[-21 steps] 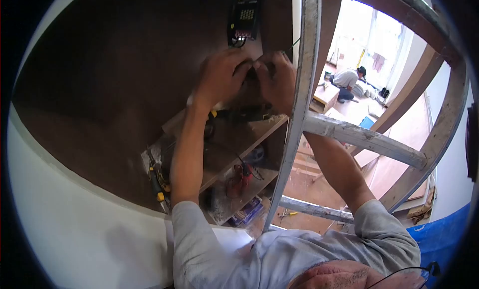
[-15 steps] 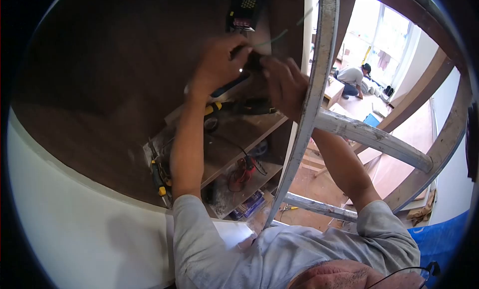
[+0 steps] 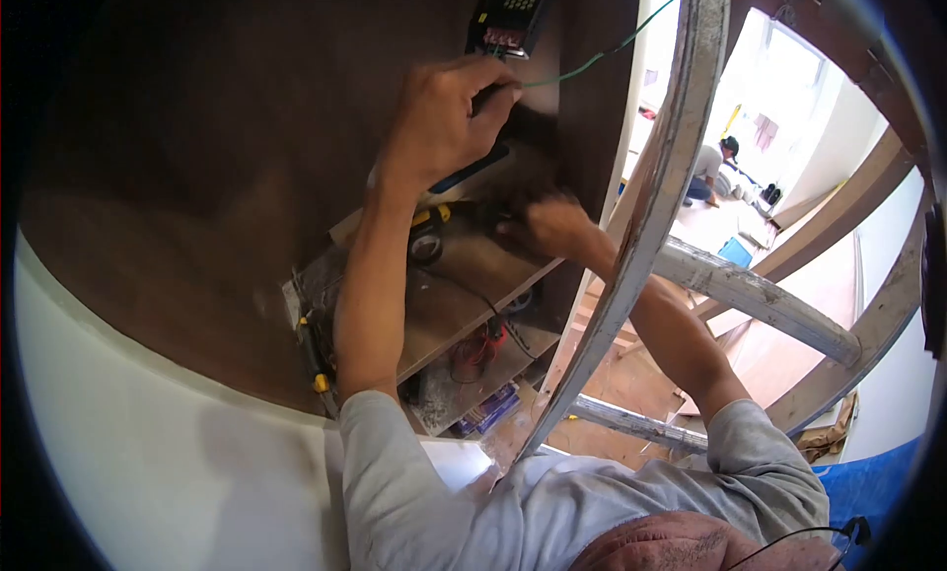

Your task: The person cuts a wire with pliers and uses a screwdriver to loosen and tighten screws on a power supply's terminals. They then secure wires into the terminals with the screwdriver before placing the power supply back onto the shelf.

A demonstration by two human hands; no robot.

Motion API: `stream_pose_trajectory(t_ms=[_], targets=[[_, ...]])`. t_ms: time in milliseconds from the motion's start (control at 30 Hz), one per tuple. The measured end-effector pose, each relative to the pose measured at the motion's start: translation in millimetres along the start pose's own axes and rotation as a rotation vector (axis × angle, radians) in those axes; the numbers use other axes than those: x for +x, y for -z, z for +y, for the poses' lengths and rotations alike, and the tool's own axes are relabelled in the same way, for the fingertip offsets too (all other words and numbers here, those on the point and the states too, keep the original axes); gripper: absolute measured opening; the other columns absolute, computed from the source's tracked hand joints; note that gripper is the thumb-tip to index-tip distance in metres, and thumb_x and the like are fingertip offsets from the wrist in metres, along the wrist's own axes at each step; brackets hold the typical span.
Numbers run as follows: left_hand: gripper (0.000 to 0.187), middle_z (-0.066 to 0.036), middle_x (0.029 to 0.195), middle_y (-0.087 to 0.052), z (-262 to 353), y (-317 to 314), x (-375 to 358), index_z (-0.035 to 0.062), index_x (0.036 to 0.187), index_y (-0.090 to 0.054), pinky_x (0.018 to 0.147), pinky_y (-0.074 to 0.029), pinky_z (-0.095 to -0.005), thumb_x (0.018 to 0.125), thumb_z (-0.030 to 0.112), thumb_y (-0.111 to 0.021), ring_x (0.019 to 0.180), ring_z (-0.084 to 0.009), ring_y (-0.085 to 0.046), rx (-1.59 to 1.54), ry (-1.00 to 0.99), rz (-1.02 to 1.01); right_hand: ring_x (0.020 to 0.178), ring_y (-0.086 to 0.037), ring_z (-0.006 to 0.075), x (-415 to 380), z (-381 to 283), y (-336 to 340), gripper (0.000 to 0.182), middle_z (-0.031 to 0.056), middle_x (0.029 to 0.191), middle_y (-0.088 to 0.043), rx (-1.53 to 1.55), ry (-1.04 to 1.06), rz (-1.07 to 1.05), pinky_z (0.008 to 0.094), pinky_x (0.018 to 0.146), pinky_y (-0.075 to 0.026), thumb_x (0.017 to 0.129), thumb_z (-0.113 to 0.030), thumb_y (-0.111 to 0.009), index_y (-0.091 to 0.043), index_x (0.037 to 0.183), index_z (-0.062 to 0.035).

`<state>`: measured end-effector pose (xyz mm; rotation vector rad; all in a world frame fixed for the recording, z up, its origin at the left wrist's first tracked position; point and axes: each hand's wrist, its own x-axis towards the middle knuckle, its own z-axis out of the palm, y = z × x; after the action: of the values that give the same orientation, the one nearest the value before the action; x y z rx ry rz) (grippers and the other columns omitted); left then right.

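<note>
My left hand [image 3: 434, 117] is closed in a pinch just below a black power supply box [image 3: 508, 24] with a perforated cover and a terminal strip. A green wire [image 3: 592, 63] runs from the upper right to its fingertips. My right hand [image 3: 554, 226] is lower, close over the wooden shelf [image 3: 464, 310], its fingers smeared by motion against a dark tool. Beside it lie a yellow-and-black tool [image 3: 431, 216] and a roll of tape [image 3: 426, 248]. A dark blue strip [image 3: 472, 170] shows under my left wrist.
A worn ladder [image 3: 656, 216] stands between my arms, its rungs [image 3: 760, 300] to the right. Red wire [image 3: 476, 354] and a purple box [image 3: 490, 408] sit on the lower shelf. A screwdriver [image 3: 318, 359] hangs at left. Beyond, a person [image 3: 707, 172] crouches near a window.
My right hand has moved down from beside my left hand to the tools on the shelf. My left hand stays under the box. The view has shifted slightly.
</note>
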<state>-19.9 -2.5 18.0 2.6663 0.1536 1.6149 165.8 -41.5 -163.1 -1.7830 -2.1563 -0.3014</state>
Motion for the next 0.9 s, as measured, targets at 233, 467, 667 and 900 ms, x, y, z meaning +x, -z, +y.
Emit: stream_pose_trajectory(t_ms=[233,467,667,900], targets=[[0.011,-0.013,0.081,-0.072,3.3,-5.3,-0.9,0.0029,0.096,-0.073,0.055,-0.048,-0.0345,0.087,0.010,-0.072,0.063,-0.0231,-0.065,-0.016,0.083,-0.006,0.079,-0.070,0.0397,-9.3,14.8,60.3,0.071,0.0230,0.077,-0.069,0.245,-0.374,-0.264,0.0441,0.069,-0.053,0.096,-0.068,-0.052,-0.073,0.094,0.0002],[0.015,-0.013,0.083,-0.074,10.7,-7.6,0.0,0.0039,0.101,-0.074,0.057,-0.050,-0.0330,0.090,0.013,-0.070,0.066,-0.0173,-0.068,0.037,0.141,0.005,0.062,-0.061,0.0147,-70.6,28.1,75.5,0.065,0.0048,0.066,-0.062,0.978,-0.197,0.013,0.0306,0.056,-0.048,0.092,-0.063,-0.067,-0.067,0.091,0.0020],[0.012,-0.017,0.081,-0.072,27.7,-8.7,3.0,0.0029,0.095,-0.073,0.055,-0.049,-0.0365,0.088,0.012,-0.070,0.060,-0.0280,-0.068,-0.074,0.205,0.106,0.076,-0.058,0.0096,-73.7,30.2,51.8,0.047,-0.0006,0.085,-0.054,0.805,-0.130,0.140,0.0272,0.062,-0.048,0.098,-0.051,-0.064,-0.062,0.108,-0.0057],[0.013,-0.011,0.078,-0.075,35.8,-8.2,4.9,0.0029,0.097,-0.075,0.056,-0.049,-0.0283,0.090,0.013,-0.071,0.064,-0.0091,-0.068,-0.070,0.124,0.174,0.087,-0.056,0.0124,-49.5,9.4,92.8,0.039,0.0023,0.103,-0.054,1.064,-0.077,0.296,0.0275,0.076,-0.047,0.102,-0.040,-0.061,-0.067,0.113,-0.0030]])
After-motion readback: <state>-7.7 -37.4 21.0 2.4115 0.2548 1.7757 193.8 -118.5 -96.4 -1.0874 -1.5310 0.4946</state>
